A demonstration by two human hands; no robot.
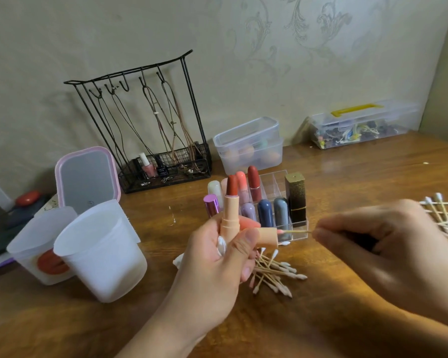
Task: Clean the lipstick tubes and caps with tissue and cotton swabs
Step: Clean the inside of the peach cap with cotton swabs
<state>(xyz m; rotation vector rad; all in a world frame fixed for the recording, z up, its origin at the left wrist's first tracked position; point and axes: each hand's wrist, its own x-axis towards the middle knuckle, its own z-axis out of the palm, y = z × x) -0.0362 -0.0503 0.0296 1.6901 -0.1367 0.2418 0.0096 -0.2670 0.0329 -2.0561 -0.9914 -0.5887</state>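
Above the bench, your left hand holds three things at once: the open peach lipstick tube stands upright with its red bullet exposed, its peach cap lies sideways with the mouth toward your right, and a wad of tissue is tucked between the fingers. Those fingers are curled round the tube and cap, the thumb pressing along the cap's side. Your right hand pinches the wooden stick of a cotton swab between thumb and fingertips, and the swab's tip sits at or just inside the cap's mouth, already looking pink.

Judging by this, you are swabbing the inside of the cap. Cap and tube are light, smooth plastic and likely to twist in a loose hold, so keep your thumb flat on the cap's wall, away from the mouth. The bullet is soft and will smear or snap if bumped; hold the tube by its base and keep the cap and swab clear of it. The stick is thin and will bend or break under hard pressure, so grip it close to the working end.

A pile of used swabs lies on the bench below your left hand, clean ones lie at the far right, and the clear organiser of other lipsticks stands just behind the cap.
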